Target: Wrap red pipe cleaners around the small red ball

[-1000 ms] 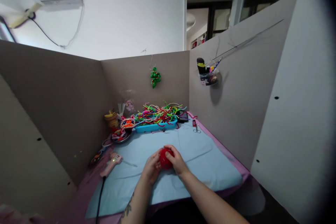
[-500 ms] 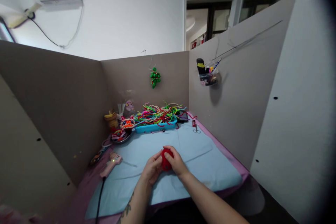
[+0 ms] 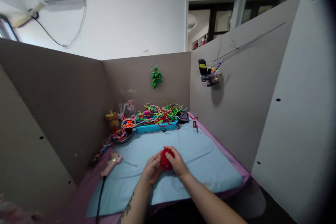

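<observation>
A small rounded red piece (image 3: 166, 162), fuzzy-looking with a dark spot low on its face, sits between my two hands above the light blue cloth. My left hand (image 3: 153, 168) grips its left side, fingers curled toward it. From the right, my right hand (image 3: 176, 161) wraps over it, with the thumb pressed on its front. Exactly what it is cannot be made out. To the left of my hands lies a pink hot glue gun (image 3: 111, 166) with a small lit light and a black cord.
A blue tray (image 3: 154, 126) heaped with colourful fuzzy stems stands at the back. Left of it, a metal bowl (image 3: 123, 138) holds finished-looking pieces. Scissors (image 3: 197, 130) lie at the back right. Grey partitions (image 3: 223, 112) enclose the table; a clear cup (image 3: 209, 79) hangs on the right one.
The view has shifted slightly. The red piece is turned a little in my hands, showing more of its front; both hands keep their hold.
</observation>
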Demonstrator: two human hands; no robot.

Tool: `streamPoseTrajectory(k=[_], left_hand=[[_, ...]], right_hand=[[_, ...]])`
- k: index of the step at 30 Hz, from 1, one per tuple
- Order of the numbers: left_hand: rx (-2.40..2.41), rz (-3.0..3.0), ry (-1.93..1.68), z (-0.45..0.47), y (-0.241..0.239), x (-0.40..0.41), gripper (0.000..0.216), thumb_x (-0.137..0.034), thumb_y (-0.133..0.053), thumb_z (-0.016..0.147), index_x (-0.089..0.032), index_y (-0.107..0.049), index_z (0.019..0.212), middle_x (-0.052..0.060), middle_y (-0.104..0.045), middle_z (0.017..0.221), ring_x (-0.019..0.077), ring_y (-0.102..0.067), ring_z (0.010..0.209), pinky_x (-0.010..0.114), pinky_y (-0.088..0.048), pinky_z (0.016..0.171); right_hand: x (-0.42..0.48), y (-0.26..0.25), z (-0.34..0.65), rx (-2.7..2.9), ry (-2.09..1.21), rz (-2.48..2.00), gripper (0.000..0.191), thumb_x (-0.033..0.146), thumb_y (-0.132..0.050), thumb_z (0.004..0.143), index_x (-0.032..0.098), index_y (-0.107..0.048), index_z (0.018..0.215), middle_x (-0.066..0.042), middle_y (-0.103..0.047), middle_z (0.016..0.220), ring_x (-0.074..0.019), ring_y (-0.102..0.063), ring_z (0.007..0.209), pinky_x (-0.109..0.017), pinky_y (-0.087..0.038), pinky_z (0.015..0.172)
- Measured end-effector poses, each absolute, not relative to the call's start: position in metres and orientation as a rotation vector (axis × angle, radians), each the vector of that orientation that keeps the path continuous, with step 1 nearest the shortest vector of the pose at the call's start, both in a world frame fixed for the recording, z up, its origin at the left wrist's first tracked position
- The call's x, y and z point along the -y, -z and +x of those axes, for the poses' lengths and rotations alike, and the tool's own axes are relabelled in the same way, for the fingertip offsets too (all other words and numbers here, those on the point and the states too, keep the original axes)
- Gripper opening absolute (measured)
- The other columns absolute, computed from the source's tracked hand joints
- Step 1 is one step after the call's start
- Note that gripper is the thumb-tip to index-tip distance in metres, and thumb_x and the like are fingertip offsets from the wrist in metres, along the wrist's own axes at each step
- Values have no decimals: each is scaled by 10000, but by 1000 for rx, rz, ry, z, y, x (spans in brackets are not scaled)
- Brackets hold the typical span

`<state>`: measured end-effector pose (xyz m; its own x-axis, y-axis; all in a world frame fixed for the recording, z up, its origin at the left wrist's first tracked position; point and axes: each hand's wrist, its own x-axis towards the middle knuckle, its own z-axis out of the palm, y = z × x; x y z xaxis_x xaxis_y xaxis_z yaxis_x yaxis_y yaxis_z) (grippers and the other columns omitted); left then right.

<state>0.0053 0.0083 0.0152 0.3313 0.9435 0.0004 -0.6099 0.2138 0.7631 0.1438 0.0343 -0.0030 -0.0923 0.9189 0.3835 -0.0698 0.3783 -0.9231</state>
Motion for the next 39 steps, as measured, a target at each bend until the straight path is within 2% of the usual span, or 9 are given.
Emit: streamPoseTrajectory(k=[14,24,34,36,39], left_hand=[[-622,683,-1204,5,-10,-12,438,-207,-772,693,-108,-670,1108,127,-738,970,181,-687,776,274,-509,730],[-710,744,-1254,8,-11,-11,664,-280,-818,644,-108,-585,1242,132,-728,914,170,-663,676,258,-482,631],[-662,740,-1250,6,-8,-12,787,-266,-838,614,-116,-479,1298,113,-719,879,181,-665,657,290,-511,631],[-668,723,-1250,7,-9,-11,740,-268,-818,646,-115,-495,1294,126,-719,923,186,-675,703,301,-518,672],[-680,717,-1230,9,-10,-10,541,-289,-782,693,-111,-616,1176,138,-714,992,186,-678,760,292,-513,710]], right_hand=[[-34,2,142,1400,-978,-837,305,355,-578,806,204,-627,1067,-74,-655,1094,-237,-593,1039,-394,-444,965],[-32,2,141,1444,-934,-786,297,353,-561,813,214,-624,1068,-64,-650,1068,-231,-589,1017,-382,-446,948],[-30,-3,140,1464,-915,-784,282,320,-569,792,209,-636,1042,-58,-643,1045,-225,-591,993,-367,-448,933],[-32,-1,141,1428,-912,-820,288,323,-569,790,210,-633,1048,-61,-644,1054,-228,-590,1001,-371,-448,937],[-36,3,141,1350,-870,-899,290,323,-585,780,217,-633,1046,-61,-645,1064,-232,-586,1016,-375,-446,946]])
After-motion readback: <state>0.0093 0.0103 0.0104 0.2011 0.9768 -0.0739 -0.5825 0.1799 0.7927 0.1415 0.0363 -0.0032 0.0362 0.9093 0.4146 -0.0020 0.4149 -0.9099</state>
